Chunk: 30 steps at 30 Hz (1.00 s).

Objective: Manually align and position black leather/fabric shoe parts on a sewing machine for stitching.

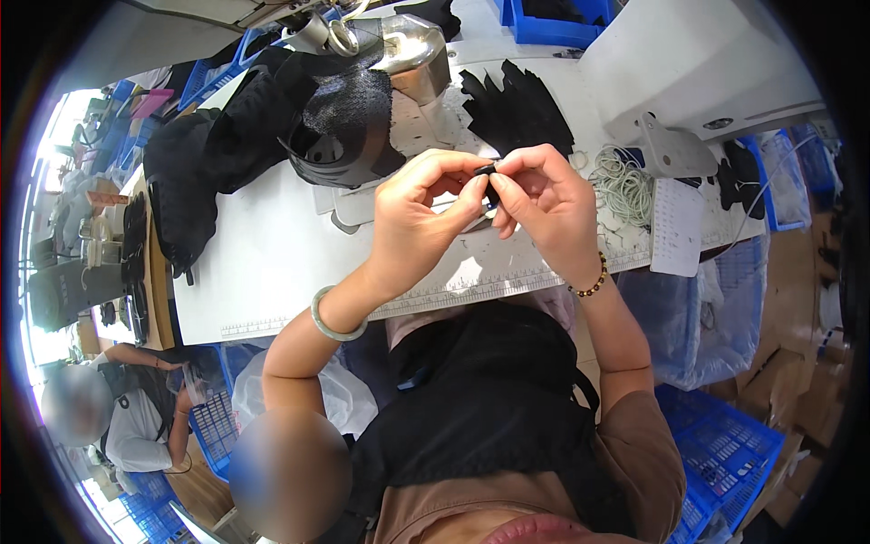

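Over the front middle of the white table [263, 263], my two hands meet at a small black piece [492, 192], too small for me to tell its kind. My left hand [419, 207] pinches it between thumb and forefinger. From the other side, my right hand [551, 207] grips it the same way, its other fingers curled. Just beyond the hands lies a stack of cut black fabric strips [518, 111]. A black mesh-like piece [344, 122] and bunched black fabric [222, 136] lie to the left, by the metal part of a sewing machine [417, 63].
A bundle of pale cord [623, 186] and a written paper sheet [677, 227] lie at right, below a white machine body [707, 68]. A ruler strip [453, 296] runs along the near edge. Blue crates [725, 453] stand at lower right; another person [145, 417] sits at lower left.
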Each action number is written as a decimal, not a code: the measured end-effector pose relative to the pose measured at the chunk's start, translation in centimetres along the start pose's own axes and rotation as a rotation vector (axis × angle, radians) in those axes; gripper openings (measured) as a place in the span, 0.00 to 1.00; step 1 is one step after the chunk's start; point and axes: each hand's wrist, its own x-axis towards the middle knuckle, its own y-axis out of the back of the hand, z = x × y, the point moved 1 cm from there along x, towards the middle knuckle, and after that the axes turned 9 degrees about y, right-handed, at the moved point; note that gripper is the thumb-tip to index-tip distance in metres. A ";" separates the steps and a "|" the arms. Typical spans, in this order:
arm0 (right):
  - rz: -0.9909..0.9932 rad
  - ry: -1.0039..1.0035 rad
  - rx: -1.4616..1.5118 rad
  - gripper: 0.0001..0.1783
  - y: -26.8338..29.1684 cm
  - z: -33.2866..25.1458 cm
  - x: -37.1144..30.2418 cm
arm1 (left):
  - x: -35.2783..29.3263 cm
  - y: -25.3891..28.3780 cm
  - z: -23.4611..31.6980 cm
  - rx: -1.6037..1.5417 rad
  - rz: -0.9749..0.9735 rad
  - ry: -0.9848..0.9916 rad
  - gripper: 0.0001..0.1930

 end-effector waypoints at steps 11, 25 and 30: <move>0.027 0.003 -0.081 0.06 -1.1 0.0 0.3 | -0.1 0.3 -0.3 0.036 0.110 -0.105 0.05; -0.257 -0.012 -0.031 0.14 -1.0 -1.6 0.5 | -3.3 2.4 1.5 -0.166 0.012 0.289 0.05; -0.502 0.163 -0.396 0.11 -0.8 -2.3 1.6 | -3.1 3.7 1.8 -0.235 -0.077 0.361 0.04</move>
